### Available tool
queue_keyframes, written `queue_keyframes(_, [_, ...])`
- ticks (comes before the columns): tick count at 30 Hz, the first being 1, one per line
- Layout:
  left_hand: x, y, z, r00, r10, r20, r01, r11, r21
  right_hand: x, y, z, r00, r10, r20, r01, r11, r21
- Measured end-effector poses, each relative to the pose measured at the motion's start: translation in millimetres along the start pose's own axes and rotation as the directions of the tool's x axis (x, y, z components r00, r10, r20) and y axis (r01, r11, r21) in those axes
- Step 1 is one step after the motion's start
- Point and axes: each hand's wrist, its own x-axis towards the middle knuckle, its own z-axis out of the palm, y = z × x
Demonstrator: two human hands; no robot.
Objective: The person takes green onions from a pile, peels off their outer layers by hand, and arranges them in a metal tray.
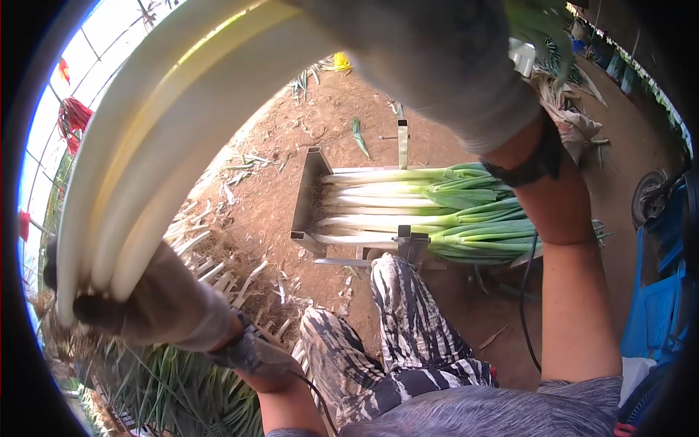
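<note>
Several long white leek stalks [156,124] arch close to the camera across the upper left. My gloved left hand [156,302] is closed round their root ends at the lower left. At the top, my gloved right hand [437,58] is raised near the stalks' upper part; its fingers are blurred and partly out of frame. Below, a row of leeks [393,207] lies in a metal rack [309,200], white ends against its left plate and green leaves to the right.
A heap of leeks [175,386] lies at the lower left, with loose stalks beside it. Leaf scraps [359,138] dot the dirt floor. At the right are a blue plastic object [655,306] and a wheel [648,197]. A sack [571,120] stands at the upper right.
</note>
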Motion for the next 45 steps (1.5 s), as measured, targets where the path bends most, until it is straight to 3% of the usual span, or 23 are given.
queue_keyframes(2, [4, -71, -46, 0.976, 0.074, -0.206, -0.120, 0.969, -0.217, -40, 29, 24, 1.000, -0.011, 0.017, 0.011, 1.000, -0.018])
queue_keyframes(3, [3, -99, -71, 0.922, 0.187, -0.339, -0.226, 0.971, -0.081, -66, 27, 46, 0.999, 0.038, 0.002, -0.038, 0.998, -0.048])
queue_keyframes(4, [-22, -116, -122, 0.956, 0.031, -0.290, -0.041, 0.999, -0.030, -93, 25, 69, 0.996, 0.086, -0.012, -0.087, 0.993, -0.076])
queue_keyframes(8, [-92, -205, -207, 0.709, 0.048, -0.704, 0.083, 0.985, 0.150, -216, -35, 139, 0.847, 0.229, 0.480, -0.274, 0.961, 0.026])
queue_keyframes(9, [-129, -214, -247, 0.583, -0.064, -0.810, 0.377, 0.904, 0.201, -262, -62, 173, 0.729, 0.194, 0.656, -0.321, 0.944, 0.078])
queue_keyframes(10, [-176, -229, -291, 0.634, -0.034, -0.772, 0.507, 0.772, 0.383, -307, -88, 207, 0.577, 0.150, 0.803, -0.384, 0.918, 0.104])
queue_keyframes(12, [-241, -226, -351, 0.497, -0.154, -0.854, 0.770, 0.532, 0.352, -356, -143, 258, 0.430, 0.002, 0.903, -0.470, 0.854, 0.222])
queue_keyframes(13, [-274, -225, -381, 0.421, -0.211, -0.882, 0.865, 0.388, 0.320, -373, -159, 272, 0.364, -0.044, 0.930, -0.495, 0.837, 0.234])
queue_keyframes(15, [-300, -209, -421, 0.078, -0.438, -0.896, 0.504, 0.792, -0.344, -379, -171, 289, 0.367, -0.106, 0.924, -0.593, 0.739, 0.320])
queue_keyframes(17, [-318, -206, -423, 0.378, -0.345, -0.859, 0.677, 0.736, 0.003, -323, -153, 279, 0.318, -0.165, 0.934, -0.580, 0.745, 0.330])
queue_keyframes(18, [-312, -214, -425, 0.348, -0.119, -0.930, 0.899, 0.325, 0.295, -315, -153, 277, 0.255, -0.167, 0.952, -0.613, 0.734, 0.293])
queue_keyframes(21, [-303, -209, -415, 0.208, -0.288, -0.935, 0.749, 0.662, -0.037, -331, -163, 282, 0.508, -0.095, 0.856, -0.455, 0.814, 0.361])
queue_keyframes(25, [-201, -236, -310, 0.289, 0.252, -0.924, 0.945, 0.079, 0.317, -336, -164, 287, 0.488, -0.111, 0.866, -0.495, 0.782, 0.379])
queue_keyframes(26, [-215, -244, -312, 0.450, 0.251, -0.857, 0.893, -0.124, 0.433, -336, -161, 290, 0.484, -0.126, 0.866, -0.489, 0.782, 0.387])
queue_keyframes(27, [-224, -243, -321, 0.597, 0.133, -0.791, 0.671, -0.624, 0.401, -333, -159, 292, 0.482, -0.143, 0.865, -0.482, 0.781, 0.397])
queue_keyframes(29, [-262, -250, -362, 0.469, -0.208, -0.859, 0.547, -0.695, 0.467, -323, -153, 289, 0.467, -0.170, 0.868, -0.521, 0.739, 0.426])
queue_keyframes(30, [-259, -256, -358, 0.483, -0.139, -0.865, 0.548, -0.722, 0.422, -332, -153, 295, 0.478, -0.178, 0.860, -0.526, 0.726, 0.442])
queue_keyframes(35, [-199, -179, -340, 0.071, -0.481, -0.874, 0.781, -0.519, 0.348, -348, -162, 294, 0.486, -0.184, 0.854, -0.409, 0.816, 0.408])
queue_keyframes(37, [-159, -137, -286, 0.111, -0.522, -0.846, 0.849, -0.393, 0.354, -336, -158, 285, 0.447, -0.236, 0.863, -0.418, 0.797, 0.435])
queue_keyframes(39, [-136, -90, -228, 0.230, -0.628, -0.744, 0.941, -0.051, 0.334, -301, -146, 252, 0.356, -0.299, 0.886, -0.432, 0.788, 0.439])
queue_keyframes(41, [-139, -30, -185, 0.211, -0.642, -0.737, 0.939, -0.075, 0.335, -281, -135, 225, 0.380, -0.183, 0.906, -0.465, 0.809, 0.359])
queue_keyframes(44, [-224, 52, -153, 0.170, -0.452, -0.876, 0.980, 0.168, 0.104, -272, -119, 190, 0.465, -0.005, 0.885, -0.579, 0.755, 0.308])
queue_keyframes(45, [-267, 77, -148, 0.117, -0.306, -0.945, 0.991, 0.095, 0.092, -265, -116, 178, 0.490, 0.029, 0.871, -0.649, 0.679, 0.342])
